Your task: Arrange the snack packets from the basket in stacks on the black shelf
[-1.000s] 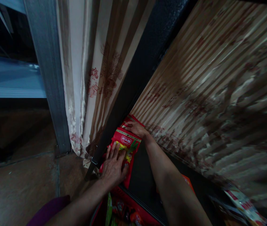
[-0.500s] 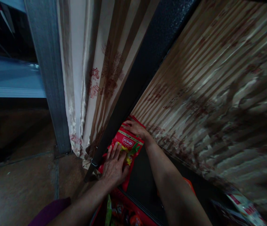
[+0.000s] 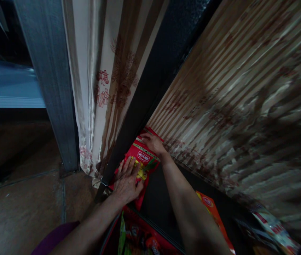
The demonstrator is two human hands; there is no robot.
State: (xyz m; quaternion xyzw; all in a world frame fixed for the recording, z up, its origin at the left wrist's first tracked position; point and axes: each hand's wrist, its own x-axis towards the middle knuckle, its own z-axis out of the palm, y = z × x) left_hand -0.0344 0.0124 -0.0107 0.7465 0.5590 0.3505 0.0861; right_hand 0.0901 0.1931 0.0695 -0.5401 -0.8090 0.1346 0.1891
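A red snack packet (image 3: pixel 143 156) with a white logo and yellow pictures lies on a dark flat surface, against a black upright post. Spread across its lower half are the fingers of my left hand (image 3: pixel 127 181), pressing flat. At its top end, my right hand (image 3: pixel 153 143) rests with the fingers stretched to the left over the red edge. More red packaging (image 3: pixel 150 130) shows just beyond that hand. How many packets are stacked there I cannot tell.
Below my hands is an open red-edged bag (image 3: pixel 163 237) holding several colourful packets. An orange pack (image 3: pixel 214 212) and a white packet (image 3: pixel 275 226) lie to the right. The black post (image 3: pixel 142 102), patterned curtains (image 3: pixel 219 88) and a grey metal post (image 3: pixel 48 81) surround the spot.
My view has shifted slightly. My right forearm has moved a little to the left, baring more of the orange pack. Both hands stay on the red packet.
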